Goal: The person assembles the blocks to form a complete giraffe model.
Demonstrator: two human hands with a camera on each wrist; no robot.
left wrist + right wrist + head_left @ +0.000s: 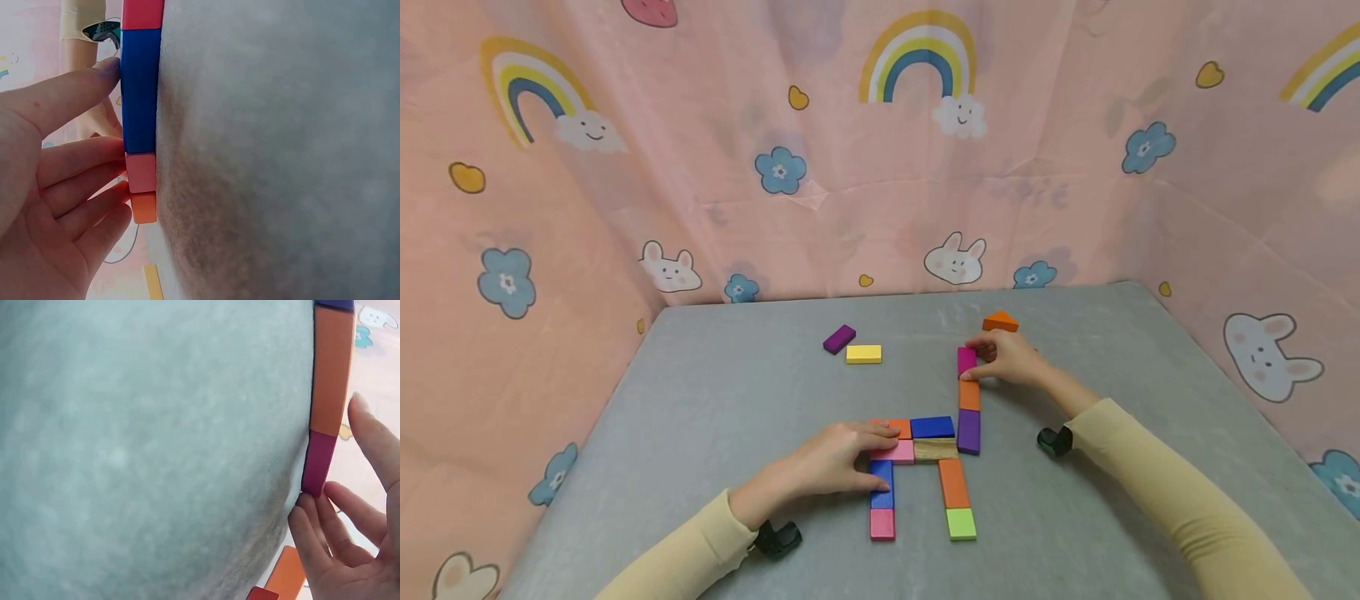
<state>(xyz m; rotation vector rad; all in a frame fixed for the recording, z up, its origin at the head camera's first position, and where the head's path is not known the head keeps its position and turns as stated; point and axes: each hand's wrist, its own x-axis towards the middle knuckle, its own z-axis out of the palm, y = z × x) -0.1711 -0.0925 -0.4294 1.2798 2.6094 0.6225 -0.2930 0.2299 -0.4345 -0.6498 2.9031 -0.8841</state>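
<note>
My left hand [831, 458] rests over the left part of a flat block figure, its fingers extended. Its fingertips touch the pink block [904, 452] and orange block [144, 207], and its thumb touches the blue block [140, 90]. At the far end of a column on the right is a magenta block [967, 360]. My right hand [1011, 357] has its fingertips against that block's far end, as the right wrist view shows; the thumb stands just off the column. Below the magenta block lie an orange block [969, 395] and a purple block [969, 432].
The figure also has a dark blue block [932, 427], a wood-grain block [936, 449], an orange leg block [954, 483], a lime green block [961, 524] and a pinkish-red block [882, 525]. Farther back lie a purple block [839, 338], a yellow block [863, 354] and an orange triangle [1000, 322].
</note>
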